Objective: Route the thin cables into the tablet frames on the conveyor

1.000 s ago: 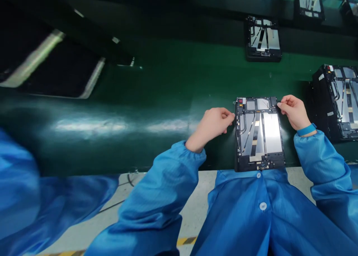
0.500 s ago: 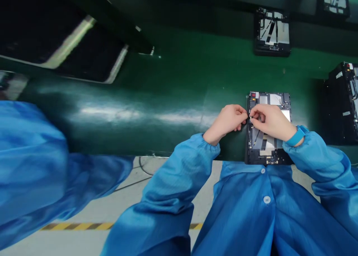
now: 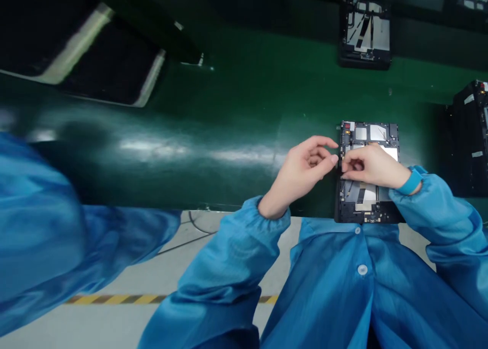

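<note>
An opened tablet (image 3: 381, 212) lies at the front edge of the green bench, its circuit boards, silvery panels and flat cables showing. My left hand (image 3: 305, 166) is just off its left edge, thumb and forefinger apart, the other fingers loosely curled, nothing visible between them. Over the tablet's left side rests my right hand (image 3: 371, 166), which wears a blue wristband (image 3: 412, 181). Its fingers are curled and the thumb is drawn close to the forefinger at the tablet's edge. Whatever they hold, if anything, is too small to make out.
Another opened tablet (image 3: 366, 39) lies farther back on the green bench (image 3: 244, 110). A dark stack of tablets (image 3: 468, 140) stands at the right. Framed dark panels (image 3: 110, 80) are at the back left. A person's blue sleeve (image 3: 38, 227) fills the lower left.
My left hand has opened from a pinch and drawn slightly left of the tablet's edge. The right hand has stayed over the tablet, its thumb a little lower. The view has shifted slightly.
</note>
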Available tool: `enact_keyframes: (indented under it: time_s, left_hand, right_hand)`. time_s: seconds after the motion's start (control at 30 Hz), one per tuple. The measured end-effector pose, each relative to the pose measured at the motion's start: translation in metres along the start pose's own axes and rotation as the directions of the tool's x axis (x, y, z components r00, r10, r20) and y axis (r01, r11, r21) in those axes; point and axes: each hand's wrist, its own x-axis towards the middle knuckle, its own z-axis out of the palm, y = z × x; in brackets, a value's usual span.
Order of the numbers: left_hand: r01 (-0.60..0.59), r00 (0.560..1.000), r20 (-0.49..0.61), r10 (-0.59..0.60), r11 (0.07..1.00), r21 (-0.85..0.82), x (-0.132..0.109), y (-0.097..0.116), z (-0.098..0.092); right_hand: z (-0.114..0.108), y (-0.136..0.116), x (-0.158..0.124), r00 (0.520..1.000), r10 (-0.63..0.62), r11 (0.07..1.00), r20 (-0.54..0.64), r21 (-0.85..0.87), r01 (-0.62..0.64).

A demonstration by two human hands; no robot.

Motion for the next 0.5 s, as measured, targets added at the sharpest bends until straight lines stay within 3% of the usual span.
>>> enact_keyframes:
  time_s: [0.13,0.3,0.5]
  left_hand:
    - [0.087,0.993,0.086,-0.086,0.996,-0.008,-0.013,-0.021,0.012]
    - [0.167,0.981,0.104,-0.166,0.986,-0.007,-0.019,-0.039,0.022]
    - [0.232,0.968,0.115,-0.222,0.969,-0.080,-0.020,-0.040,0.022]
  right_hand:
    - [-0.017,0.008,-0.003,0.990,0.000,0.999,0.138,0.035,-0.005]
    - [-0.011,0.007,0.005,0.993,-0.105,0.989,0.062,-0.099,0.111]
    - [-0.002,0.014,0.013,0.992,-0.123,0.989,0.035,-0.078,0.126]
